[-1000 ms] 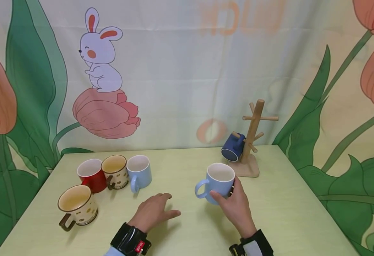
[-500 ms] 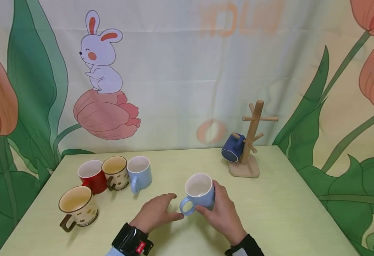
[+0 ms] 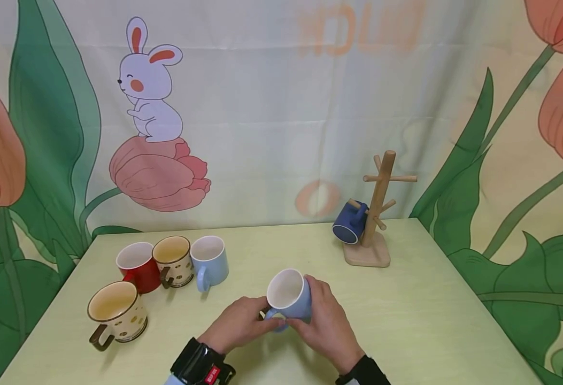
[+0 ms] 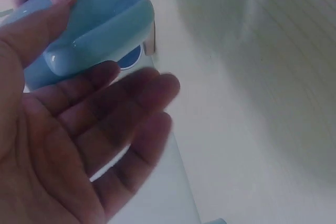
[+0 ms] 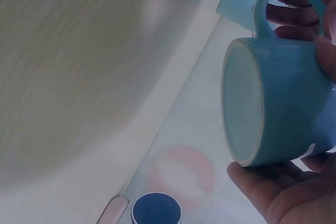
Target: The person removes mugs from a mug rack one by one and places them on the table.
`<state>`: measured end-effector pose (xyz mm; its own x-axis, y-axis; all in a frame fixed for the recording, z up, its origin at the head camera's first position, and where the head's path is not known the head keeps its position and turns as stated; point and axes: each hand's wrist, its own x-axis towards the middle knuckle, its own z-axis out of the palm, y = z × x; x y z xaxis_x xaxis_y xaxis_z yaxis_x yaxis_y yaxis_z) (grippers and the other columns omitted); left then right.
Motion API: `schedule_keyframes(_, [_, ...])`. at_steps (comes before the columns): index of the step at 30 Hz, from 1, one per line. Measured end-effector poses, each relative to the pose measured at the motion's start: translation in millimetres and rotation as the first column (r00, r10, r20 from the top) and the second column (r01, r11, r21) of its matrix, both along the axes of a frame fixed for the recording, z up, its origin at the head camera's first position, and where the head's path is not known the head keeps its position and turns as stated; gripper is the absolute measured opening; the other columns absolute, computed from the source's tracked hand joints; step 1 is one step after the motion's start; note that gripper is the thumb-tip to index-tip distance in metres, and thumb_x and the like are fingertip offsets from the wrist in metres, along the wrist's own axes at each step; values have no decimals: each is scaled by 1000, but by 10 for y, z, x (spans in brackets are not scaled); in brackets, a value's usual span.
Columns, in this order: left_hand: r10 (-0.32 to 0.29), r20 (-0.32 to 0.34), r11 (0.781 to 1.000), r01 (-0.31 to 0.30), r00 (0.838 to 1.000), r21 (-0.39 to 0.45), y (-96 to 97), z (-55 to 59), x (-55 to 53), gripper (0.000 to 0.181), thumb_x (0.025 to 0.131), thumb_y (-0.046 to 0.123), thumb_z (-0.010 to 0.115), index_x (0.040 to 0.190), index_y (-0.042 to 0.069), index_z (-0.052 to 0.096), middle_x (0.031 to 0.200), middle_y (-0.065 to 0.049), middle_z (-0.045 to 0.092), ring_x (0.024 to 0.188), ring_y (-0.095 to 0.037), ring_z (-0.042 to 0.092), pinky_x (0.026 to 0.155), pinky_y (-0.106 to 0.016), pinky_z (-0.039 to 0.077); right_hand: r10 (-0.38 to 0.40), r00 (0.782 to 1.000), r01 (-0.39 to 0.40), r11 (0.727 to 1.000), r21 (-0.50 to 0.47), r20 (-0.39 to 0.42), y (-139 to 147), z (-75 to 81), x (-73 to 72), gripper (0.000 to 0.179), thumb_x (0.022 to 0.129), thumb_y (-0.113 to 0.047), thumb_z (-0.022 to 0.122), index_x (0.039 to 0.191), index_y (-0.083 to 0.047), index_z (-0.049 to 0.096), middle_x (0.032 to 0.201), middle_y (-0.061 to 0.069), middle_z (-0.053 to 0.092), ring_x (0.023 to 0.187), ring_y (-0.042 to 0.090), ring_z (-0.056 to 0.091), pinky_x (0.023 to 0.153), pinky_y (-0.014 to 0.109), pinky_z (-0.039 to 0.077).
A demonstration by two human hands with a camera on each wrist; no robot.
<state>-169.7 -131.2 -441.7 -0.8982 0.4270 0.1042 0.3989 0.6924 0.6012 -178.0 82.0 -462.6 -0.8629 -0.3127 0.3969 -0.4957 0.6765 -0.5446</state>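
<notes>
In the head view a light blue mug (image 3: 292,295) with a white inside is held above the table, tilted, its handle to the left. My right hand (image 3: 329,326) grips its body from the right, thumb at the front. The left hand (image 3: 240,322) is at the handle (image 4: 100,38). Its thumb lies against the handle on one side, the index finger on the other, while the remaining fingers stay loosely spread in the left wrist view. The right wrist view shows the mug's round base (image 5: 242,103). A dark blue mug (image 3: 350,222) hangs on a wooden mug tree (image 3: 379,198).
On the table's left stand a red mug (image 3: 141,271), two spotted cream mugs, the nearer spotted mug (image 3: 127,320) and the farther spotted mug (image 3: 180,269), and another light blue mug (image 3: 216,263). A printed curtain (image 3: 262,133) hangs behind the table (image 3: 435,321).
My right hand has carried the light blue mug left and nearer, tipping it. The left hand has moved slightly right and now meets its handle.
</notes>
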Motion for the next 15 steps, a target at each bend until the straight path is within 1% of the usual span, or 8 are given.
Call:
schedule_keyframes(3, [-22, -2, 1000, 22, 1000, 22, 8, -7, -11, 26, 93, 37, 69, 106, 16, 71, 89, 7, 71, 73, -5, 58, 61, -27, 46, 3, 1000, -3, 1000, 7, -14, -1, -5, 2, 93, 71, -32, 91, 143, -3, 39, 129, 21, 52, 110, 34, 59, 88, 50, 51])
schedule_keyframes(5, [-40, 25, 998, 39, 999, 57, 10, -14, -9, 23, 95, 34, 67, 106, 14, 72, 89, 4, 71, 68, -5, 60, 58, -26, 47, 1, 1000, -1, 1000, 10, -19, 0, -6, 1, 92, 71, -33, 91, 142, -3, 40, 128, 21, 53, 110, 33, 60, 88, 50, 51])
schedule_keyframes(8, [-70, 111, 989, 54, 991, 137, 12, -18, -3, 20, 97, 28, 65, 105, 11, 71, 89, -2, 71, 58, -11, 62, 54, -27, 48, -5, 1000, 5, 1000, 12, -11, 2, -2, -3, 92, 70, -34, 91, 141, -4, 41, 127, 21, 53, 108, 32, 60, 87, 50, 52])
schedule_keyframes(11, [-86, 212, 974, 37, 974, 223, 12, -16, -3, 18, 99, 23, 63, 105, 8, 69, 90, -7, 70, 54, -18, 64, 49, -29, 50, -16, 1000, 16, 1000, 5, 16, 0, 14, -8, 92, 69, -35, 92, 140, -3, 42, 127, 20, 54, 107, 32, 60, 87, 50, 52])
schedule_keyframes(13, [-87, 251, 964, 17, 964, 265, 14, -16, -6, 17, 99, 20, 61, 104, 5, 68, 91, -10, 69, 56, -20, 65, 49, -31, 51, -27, 999, 27, 1000, -3, 42, -1, 21, -18, 93, 69, -36, 92, 139, -2, 42, 126, 20, 54, 107, 32, 61, 87, 50, 51])
schedule_keyframes(15, [-83, 267, 957, 1, 960, 292, 19, -19, -9, 17, 100, 19, 60, 102, 3, 67, 90, -12, 68, 58, -21, 66, 49, -32, 53, -39, 996, 39, 999, -9, 74, -2, 29, -26, 94, 68, -37, 92, 139, -1, 42, 126, 20, 54, 106, 32, 60, 88, 50, 51])
